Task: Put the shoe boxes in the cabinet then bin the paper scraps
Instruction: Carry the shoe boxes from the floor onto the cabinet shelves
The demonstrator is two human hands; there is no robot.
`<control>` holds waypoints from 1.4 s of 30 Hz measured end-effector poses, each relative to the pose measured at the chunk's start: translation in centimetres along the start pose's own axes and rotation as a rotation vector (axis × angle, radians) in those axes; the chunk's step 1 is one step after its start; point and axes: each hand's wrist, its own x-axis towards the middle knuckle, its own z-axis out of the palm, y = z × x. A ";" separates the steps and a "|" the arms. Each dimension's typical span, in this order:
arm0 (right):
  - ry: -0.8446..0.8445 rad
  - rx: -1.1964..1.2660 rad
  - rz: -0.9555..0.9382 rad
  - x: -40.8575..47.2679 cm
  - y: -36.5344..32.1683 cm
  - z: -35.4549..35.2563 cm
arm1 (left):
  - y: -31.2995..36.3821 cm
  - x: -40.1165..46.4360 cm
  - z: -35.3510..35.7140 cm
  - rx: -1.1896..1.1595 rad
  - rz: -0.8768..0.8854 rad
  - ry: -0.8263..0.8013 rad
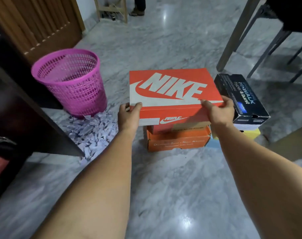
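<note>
The dark cabinet (pixel 34 107) stands open at left. Above the orange box (pixel 177 140), the red shoe box (pixel 172 94) sits clasped at both near corners, left hand (pixel 129 114) and right hand (pixel 219 112) curled on (keep it level, swing left). Paper scraps (pixel 93 133) wait beside the pink bin (pixel 69 80).

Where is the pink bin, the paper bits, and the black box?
pink bin (pixel 72 87), head view, its mesh wall.
paper bits (pixel 93 133), head view, middle of the heap.
black box (pixel 241 95), head view, its lid.
</note>
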 end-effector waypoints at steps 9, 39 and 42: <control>-0.217 -0.162 0.133 -18.7 -8.0 -4.0 | 5.2 -20.4 -18.6 -0.015 -0.307 0.249; -1.678 -0.149 -0.193 -63.3 -30.8 43.5 | 8.2 -26.7 -67.1 -0.432 -0.304 1.602; -1.655 -0.171 -0.183 -65.9 -31.0 45.3 | 7.7 -25.0 -68.6 -0.729 -0.367 1.674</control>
